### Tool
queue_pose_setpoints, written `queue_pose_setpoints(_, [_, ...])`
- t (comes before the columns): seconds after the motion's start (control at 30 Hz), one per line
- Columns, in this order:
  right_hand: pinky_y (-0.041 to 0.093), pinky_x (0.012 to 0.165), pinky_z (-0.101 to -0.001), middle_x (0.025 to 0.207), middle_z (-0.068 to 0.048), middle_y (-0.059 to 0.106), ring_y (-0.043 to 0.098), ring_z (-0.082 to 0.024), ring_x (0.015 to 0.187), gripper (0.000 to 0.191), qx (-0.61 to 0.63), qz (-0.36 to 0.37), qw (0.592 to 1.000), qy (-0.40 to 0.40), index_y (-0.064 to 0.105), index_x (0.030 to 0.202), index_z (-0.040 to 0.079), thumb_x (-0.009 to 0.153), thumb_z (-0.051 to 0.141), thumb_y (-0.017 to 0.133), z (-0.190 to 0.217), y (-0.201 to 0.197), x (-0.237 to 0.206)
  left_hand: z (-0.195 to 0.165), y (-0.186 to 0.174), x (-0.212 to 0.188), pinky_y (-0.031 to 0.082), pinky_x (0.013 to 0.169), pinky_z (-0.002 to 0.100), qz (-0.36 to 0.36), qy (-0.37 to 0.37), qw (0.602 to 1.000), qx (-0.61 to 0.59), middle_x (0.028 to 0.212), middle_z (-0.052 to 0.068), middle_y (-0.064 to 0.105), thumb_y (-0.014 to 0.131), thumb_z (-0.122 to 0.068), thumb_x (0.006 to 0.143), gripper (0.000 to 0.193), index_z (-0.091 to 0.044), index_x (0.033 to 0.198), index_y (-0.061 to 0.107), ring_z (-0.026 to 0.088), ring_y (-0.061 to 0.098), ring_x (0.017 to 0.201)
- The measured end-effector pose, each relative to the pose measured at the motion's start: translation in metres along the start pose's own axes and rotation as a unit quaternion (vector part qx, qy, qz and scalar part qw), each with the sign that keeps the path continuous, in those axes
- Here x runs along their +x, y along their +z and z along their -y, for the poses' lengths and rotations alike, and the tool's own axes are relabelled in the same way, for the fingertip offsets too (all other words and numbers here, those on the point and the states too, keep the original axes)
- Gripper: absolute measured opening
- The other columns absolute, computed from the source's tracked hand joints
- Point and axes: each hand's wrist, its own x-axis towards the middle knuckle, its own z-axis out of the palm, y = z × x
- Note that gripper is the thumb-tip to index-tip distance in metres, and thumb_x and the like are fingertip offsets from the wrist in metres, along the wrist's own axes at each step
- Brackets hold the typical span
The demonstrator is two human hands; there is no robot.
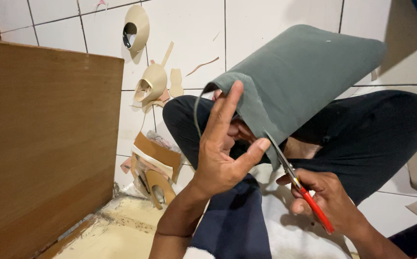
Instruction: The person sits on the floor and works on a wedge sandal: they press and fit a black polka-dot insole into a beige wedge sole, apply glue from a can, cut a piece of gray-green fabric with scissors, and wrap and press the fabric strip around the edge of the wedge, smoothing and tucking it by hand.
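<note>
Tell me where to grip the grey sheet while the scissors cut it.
Probably pinch the grey sheet at its lower edge, just left of the scissors, coming from below, as the left hand does. The sheet curls over and hangs loose, so holding near the blades likely keeps it taut.

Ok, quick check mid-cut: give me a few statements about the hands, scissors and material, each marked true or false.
1. The right hand holds red-handled scissors. True.
2. The left hand grips the grey-green sheet. True.
3. The scissor blades are at the sheet's top edge. False: they meet its lower edge.
4. The sheet lies flat on the floor. False: it is held up, curved.
5. Tan offcuts lie on the white tiled floor. True.
</note>
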Motion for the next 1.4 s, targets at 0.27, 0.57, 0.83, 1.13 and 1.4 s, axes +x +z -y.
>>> queue_pose_setpoints(0.27, [0.042, 0.052, -0.0285, 0.064, 0.004, 0.049, 0.051, -0.01, 0.055, 0.085, -0.035, 0.035, 0.997, -0.056, 0.068, 0.096, 0.007, 0.076, 0.087, 0.05, 0.004, -0.007, 0.008, 0.004, 0.0, -0.013, 0.062, 0.092, 0.025, 0.029, 0.024, 0.998, 0.04, 0.168, 0.019, 0.026, 0.074, 0.004, 0.101, 0.084, -0.001, 0.168, 0.025, 0.014, 0.067, 0.109])
queue_pose_setpoints(0.57, [0.038, 0.044, -0.0289, 0.055, 0.004, 0.049, 0.049, -0.009, 0.047, 0.079, 0.022, -0.001, 1.0, -0.019, 0.077, 0.101, 0.004, 0.071, 0.076, 0.062, 0.006, 0.004, 0.003, 0.005, 0.001, -0.01, 0.059, 0.092, 0.025, 0.022, 0.037, 0.999, -0.019, 0.148, 0.012, 0.047, 0.074, 0.002, 0.097, 0.088, -0.004, 0.167, 0.022, 0.011, 0.066, 0.107])
queue_pose_setpoints(0.83, [0.035, 0.042, -0.0303, 0.05, 0.005, 0.046, 0.047, -0.01, 0.042, 0.077, -0.007, -0.015, 1.0, 0.012, 0.079, 0.098, 0.007, 0.067, 0.075, 0.061, 0.003, 0.005, -0.002, -0.003, 0.004, -0.005, 0.06, 0.095, 0.026, -0.035, 0.015, 0.998, 0.051, 0.157, 0.016, 0.035, 0.069, 0.007, 0.103, 0.078, 0.001, 0.166, 0.023, 0.014, 0.066, 0.11])
queue_pose_setpoints(1.13, [0.041, 0.047, -0.0298, 0.06, 0.004, 0.051, 0.052, -0.011, 0.049, 0.081, 0.003, 0.02, 0.999, -0.027, 0.072, 0.095, 0.006, 0.074, 0.082, 0.056, 0.009, -0.001, 0.001, -0.005, 0.003, -0.009, 0.06, 0.089, 0.026, -0.003, 0.019, 0.999, 0.041, 0.173, 0.021, 0.014, 0.069, 0.01, 0.098, 0.09, 0.0, 0.169, 0.014, 0.014, 0.067, 0.105])
queue_pose_setpoints(1.4, [0.042, 0.048, -0.0296, 0.06, 0.003, 0.051, 0.052, -0.011, 0.051, 0.084, 0.008, 0.034, 0.999, -0.028, 0.072, 0.101, 0.005, 0.075, 0.083, 0.054, 0.009, -0.002, 0.01, 0.001, 0.001, -0.016, 0.061, 0.09, 0.026, 0.011, 0.004, 0.999, 0.043, 0.173, 0.023, 0.02, 0.07, 0.01, 0.097, 0.092, 0.001, 0.169, 0.014, 0.013, 0.068, 0.104])
